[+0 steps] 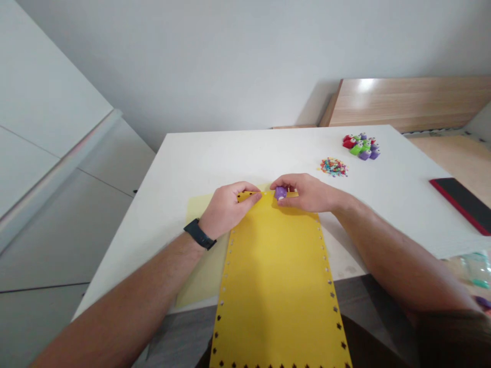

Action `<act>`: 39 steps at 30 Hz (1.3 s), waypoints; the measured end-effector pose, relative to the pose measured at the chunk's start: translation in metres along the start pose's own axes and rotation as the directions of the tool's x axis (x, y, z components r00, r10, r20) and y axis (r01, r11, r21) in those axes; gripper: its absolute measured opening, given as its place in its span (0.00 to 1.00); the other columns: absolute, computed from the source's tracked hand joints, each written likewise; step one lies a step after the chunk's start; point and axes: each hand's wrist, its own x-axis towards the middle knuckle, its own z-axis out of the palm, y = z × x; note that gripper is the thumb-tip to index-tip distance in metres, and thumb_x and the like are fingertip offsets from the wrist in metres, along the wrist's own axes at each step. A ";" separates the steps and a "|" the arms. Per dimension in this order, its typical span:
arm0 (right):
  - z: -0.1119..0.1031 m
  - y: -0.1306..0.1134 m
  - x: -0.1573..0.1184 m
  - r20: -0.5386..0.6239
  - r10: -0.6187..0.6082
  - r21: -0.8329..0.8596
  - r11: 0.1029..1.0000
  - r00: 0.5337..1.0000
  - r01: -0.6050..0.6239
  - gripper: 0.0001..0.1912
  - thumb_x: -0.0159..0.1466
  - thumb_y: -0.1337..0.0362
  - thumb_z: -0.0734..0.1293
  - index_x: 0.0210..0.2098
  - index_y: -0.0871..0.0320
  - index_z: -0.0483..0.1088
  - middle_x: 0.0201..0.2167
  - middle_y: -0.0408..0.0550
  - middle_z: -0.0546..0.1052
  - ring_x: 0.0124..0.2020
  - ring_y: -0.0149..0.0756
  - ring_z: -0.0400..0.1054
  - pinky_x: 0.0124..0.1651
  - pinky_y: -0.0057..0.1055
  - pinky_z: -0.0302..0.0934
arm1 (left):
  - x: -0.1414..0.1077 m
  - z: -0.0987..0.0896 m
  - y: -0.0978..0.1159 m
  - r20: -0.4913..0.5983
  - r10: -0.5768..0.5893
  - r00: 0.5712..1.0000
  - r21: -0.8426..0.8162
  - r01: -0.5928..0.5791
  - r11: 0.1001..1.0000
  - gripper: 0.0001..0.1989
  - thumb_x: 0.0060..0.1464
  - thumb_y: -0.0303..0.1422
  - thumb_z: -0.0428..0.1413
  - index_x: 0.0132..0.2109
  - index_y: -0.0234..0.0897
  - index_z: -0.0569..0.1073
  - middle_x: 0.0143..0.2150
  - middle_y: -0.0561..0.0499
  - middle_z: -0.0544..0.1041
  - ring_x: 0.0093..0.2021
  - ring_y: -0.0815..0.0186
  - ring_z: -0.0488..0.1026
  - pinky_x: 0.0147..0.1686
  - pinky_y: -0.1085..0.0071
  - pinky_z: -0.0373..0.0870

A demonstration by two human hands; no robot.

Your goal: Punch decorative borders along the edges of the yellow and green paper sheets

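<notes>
The right hand (309, 193) has thumb and fingers clamped on one purple punch (280, 192), set at the far edge of one yellow sheet (276, 271). The left hand (227, 208) pinches that same edge, thumb on top. Star-shaped holes, too many to count surely, line the sheet's borders. One watch (200, 234) circles the left wrist; pale paper (207, 278) lies below. Beyond, on one table (245, 158): one confetti pile (334, 166), roughly a dozen overlapping punches (365, 146), and one black-and-red slab (462, 204).
</notes>
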 end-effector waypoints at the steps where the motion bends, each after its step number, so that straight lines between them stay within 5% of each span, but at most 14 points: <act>1: 0.000 0.000 0.000 -0.002 0.002 -0.004 1.000 1.000 -0.002 0.20 0.60 0.61 0.70 0.52 0.58 0.75 0.43 0.47 0.80 0.41 0.36 0.72 0.46 0.32 0.63 | 0.000 0.000 0.000 -0.006 0.003 1.000 0.000 -0.003 1.000 0.14 0.61 0.45 0.57 0.44 0.41 0.81 0.44 0.52 0.83 0.43 0.61 0.78 0.44 0.67 0.70; 13: -0.001 0.001 -0.001 0.026 -0.034 -0.007 0.999 0.999 0.034 0.20 0.61 0.62 0.69 0.52 0.57 0.75 0.43 0.47 0.80 0.41 0.35 0.72 0.46 0.32 0.63 | -0.001 0.001 0.001 -0.027 -0.033 0.999 0.021 0.033 0.999 0.17 0.61 0.47 0.57 0.45 0.41 0.81 0.42 0.51 0.84 0.34 0.63 0.77 0.34 0.69 0.69; 39: -0.001 -0.004 -0.001 0.037 -0.022 -0.046 0.999 0.999 0.024 0.16 0.63 0.60 0.68 0.49 0.58 0.75 0.42 0.48 0.80 0.40 0.36 0.71 0.45 0.32 0.62 | 0.000 0.000 0.000 -0.029 -0.006 1.000 0.040 0.007 0.999 0.16 0.61 0.46 0.56 0.44 0.41 0.81 0.42 0.52 0.83 0.35 0.64 0.76 0.35 0.68 0.68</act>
